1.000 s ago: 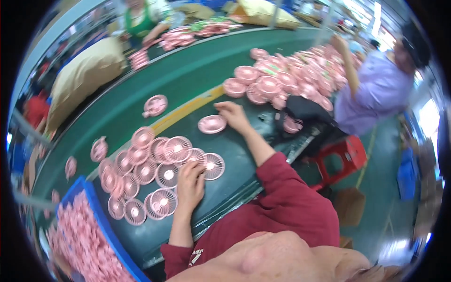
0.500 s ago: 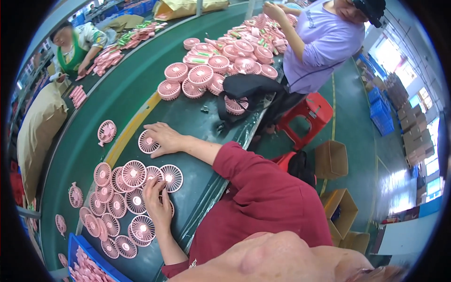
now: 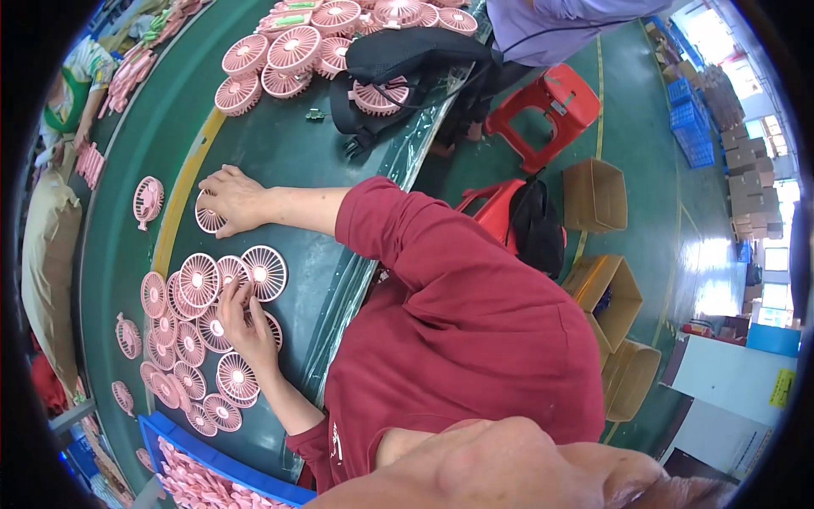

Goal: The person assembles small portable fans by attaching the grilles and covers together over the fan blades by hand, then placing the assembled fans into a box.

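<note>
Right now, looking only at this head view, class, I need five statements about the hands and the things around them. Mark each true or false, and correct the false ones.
1. The right hand partly covers a round pink grille. True.
2. The left hand is inside the blue bin. False: it is at the cluster of pink grilles.
3. The blue bin holds many small pink pieces. True.
4. The upper red stool stands on the green table. False: it is on the floor beside it.
5. A black bag lies on the green table. True.
</note>
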The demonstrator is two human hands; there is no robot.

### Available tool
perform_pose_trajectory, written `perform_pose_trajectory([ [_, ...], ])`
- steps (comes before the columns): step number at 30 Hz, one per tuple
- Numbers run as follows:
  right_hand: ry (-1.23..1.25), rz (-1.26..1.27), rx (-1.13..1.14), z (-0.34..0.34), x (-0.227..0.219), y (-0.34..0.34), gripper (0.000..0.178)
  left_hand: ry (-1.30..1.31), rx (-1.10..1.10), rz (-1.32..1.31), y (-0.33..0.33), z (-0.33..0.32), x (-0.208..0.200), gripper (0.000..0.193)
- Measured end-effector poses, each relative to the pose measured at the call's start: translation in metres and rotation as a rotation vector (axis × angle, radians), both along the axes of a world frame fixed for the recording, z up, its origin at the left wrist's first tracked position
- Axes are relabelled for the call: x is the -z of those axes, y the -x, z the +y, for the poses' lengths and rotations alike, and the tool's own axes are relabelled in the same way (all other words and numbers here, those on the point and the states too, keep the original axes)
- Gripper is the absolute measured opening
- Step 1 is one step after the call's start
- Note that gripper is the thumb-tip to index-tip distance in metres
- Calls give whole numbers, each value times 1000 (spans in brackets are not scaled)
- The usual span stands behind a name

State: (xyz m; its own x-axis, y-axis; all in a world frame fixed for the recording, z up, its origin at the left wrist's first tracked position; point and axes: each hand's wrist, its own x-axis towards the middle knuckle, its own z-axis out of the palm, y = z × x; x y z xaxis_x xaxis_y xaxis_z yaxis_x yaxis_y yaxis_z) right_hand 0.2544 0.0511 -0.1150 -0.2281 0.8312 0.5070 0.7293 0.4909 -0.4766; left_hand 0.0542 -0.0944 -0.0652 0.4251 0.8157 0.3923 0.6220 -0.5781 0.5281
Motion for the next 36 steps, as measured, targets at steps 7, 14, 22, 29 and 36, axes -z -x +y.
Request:
perform_pose_trajectory([
  [7, -28, -44, 40, 3, 6, 6, 65, -4, -11, 15, -1, 0, 5, 22],
  [14, 46, -84, 88, -1, -7, 15, 66, -41, -28, 20, -5, -2, 11, 22],
  [22, 120, -88, 109, 5, -4, 24, 64, -84, -33, 65, -9, -1, 17, 19],
  [29, 120, -49, 126, 7, -2, 33, 54, 0, -21, -39, -5, 0, 27, 19],
  [36, 133, -103, 141, 13, -2, 36, 50, -77, 29, 44, -2, 6, 27, 20],
])
